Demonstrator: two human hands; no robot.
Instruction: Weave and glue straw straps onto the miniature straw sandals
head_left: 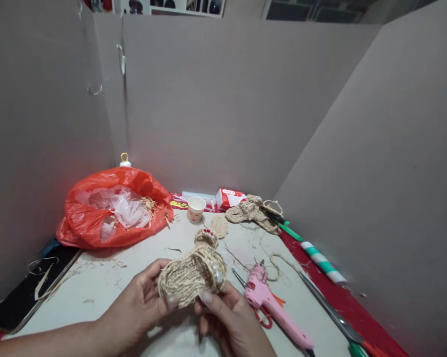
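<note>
A small braided straw slipper is held up in front of me, with shiny clear beads on the strap at its right side. My left hand pinches its left edge, thumb on top. My right hand grips its lower right edge, thumb pressed on the near rim. Just behind it lies another straw piece with red beads, partly hidden by the slipper. A flat oval straw sole rests beyond that. Right of my hands is a pink glue gun lying over red-handled scissors.
An orange plastic bag with straw scraps stands at the left. Further back are a paper cup, a red-and-white box and several straw soles. A green-striped roll and long metal shears lie along the right. Grey partitions enclose the table.
</note>
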